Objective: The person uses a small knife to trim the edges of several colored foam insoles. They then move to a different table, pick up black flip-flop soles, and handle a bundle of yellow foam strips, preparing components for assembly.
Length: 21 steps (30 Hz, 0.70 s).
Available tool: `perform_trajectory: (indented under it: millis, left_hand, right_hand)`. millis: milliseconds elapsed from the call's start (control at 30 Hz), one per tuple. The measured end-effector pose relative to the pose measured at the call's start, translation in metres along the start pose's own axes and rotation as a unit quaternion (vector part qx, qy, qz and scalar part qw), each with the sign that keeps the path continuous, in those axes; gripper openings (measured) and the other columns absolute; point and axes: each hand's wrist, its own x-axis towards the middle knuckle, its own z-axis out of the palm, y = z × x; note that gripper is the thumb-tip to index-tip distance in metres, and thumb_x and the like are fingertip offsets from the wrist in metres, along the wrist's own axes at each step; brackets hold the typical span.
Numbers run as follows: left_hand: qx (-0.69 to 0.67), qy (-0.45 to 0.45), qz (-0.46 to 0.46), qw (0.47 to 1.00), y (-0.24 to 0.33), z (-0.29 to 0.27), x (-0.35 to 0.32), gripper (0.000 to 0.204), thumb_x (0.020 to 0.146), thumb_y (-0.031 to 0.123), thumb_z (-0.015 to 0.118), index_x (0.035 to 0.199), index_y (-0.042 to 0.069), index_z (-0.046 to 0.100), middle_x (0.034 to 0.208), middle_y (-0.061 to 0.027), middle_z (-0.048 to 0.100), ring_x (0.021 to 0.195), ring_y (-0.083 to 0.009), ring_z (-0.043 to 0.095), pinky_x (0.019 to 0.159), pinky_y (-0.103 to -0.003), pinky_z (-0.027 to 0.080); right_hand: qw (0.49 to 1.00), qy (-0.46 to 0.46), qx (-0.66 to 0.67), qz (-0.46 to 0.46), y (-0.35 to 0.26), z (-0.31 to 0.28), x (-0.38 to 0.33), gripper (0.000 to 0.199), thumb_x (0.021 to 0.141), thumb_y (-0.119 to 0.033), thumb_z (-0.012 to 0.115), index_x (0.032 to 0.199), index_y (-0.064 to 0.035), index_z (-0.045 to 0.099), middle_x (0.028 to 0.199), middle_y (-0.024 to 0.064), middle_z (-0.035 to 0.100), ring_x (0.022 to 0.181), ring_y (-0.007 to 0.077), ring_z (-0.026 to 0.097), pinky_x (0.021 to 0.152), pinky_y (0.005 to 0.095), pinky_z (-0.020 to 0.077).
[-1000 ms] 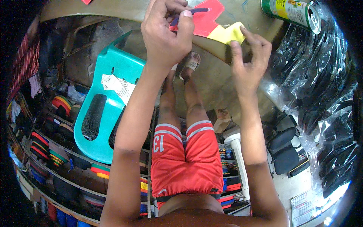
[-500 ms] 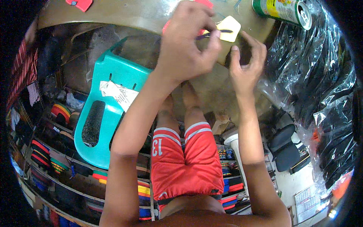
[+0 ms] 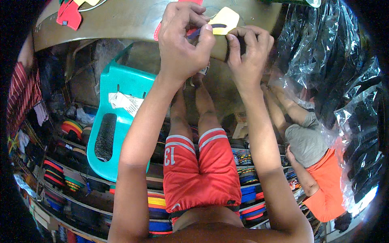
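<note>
A yellow flat piece [image 3: 227,17] with cut corners lies at the table's near edge, with a dark curved strip [image 3: 219,26] across it. My left hand [image 3: 180,46] is closed, thumb and fingers pinching the dark strip near the yellow piece's left side. A red piece [image 3: 157,31] shows partly behind that hand, mostly hidden by it. My right hand [image 3: 252,52] has thumb and index fingertip pressed together at the yellow piece's lower right corner. Its other fingers are curled.
On the brown table [image 3: 109,24], red pieces [image 3: 69,17] lie at far left. A teal plastic chair [image 3: 131,79] with papers stands left below the table. Clear plastic over dark goods [image 3: 324,52] hangs right. A person in an orange top [image 3: 324,182] is at the right. Shelves hold colourful stacked pieces [image 3: 156,210].
My right hand has moved left and closed at the yellow piece's corner. The view has shifted, so the green can is nearly out of sight. A person has appeared at the right.
</note>
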Motion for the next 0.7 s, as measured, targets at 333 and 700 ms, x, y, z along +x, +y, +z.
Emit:
perform_trajectory:
  millis: [333,700]
  left_hand:
    - [0.057,-0.065,0.041,0.995,0.0037,-0.0016,-0.0011,0.009,0.076,0.002,0.069,0.08,0.0,0.061,0.105,-0.0162,0.062,0.094,-0.0243,0.065,0.081,-0.034,0.055]
    - [0.029,-0.081,0.018,0.996,0.0068,-0.0014,0.0005,0.015,0.071,0.001,0.068,0.082,0.0,0.057,0.1,-0.0187,0.06,0.091,-0.0339,0.06,0.079,-0.039,0.05]
  right_hand:
    - [1.0,0.003,0.001,0.001,0.0044,0.0021,-0.0025,0.014,0.087,-0.006,0.068,0.1,-0.0038,0.062,0.107,0.0159,0.056,0.102,0.0358,0.051,0.091,0.0467,0.0428]
    - [1.0,0.014,-0.002,0.005,0.0046,0.0025,-0.0029,0.008,0.092,-0.01,0.065,0.097,-0.0038,0.065,0.105,0.0135,0.06,0.101,0.0318,0.052,0.091,0.0428,0.0406]
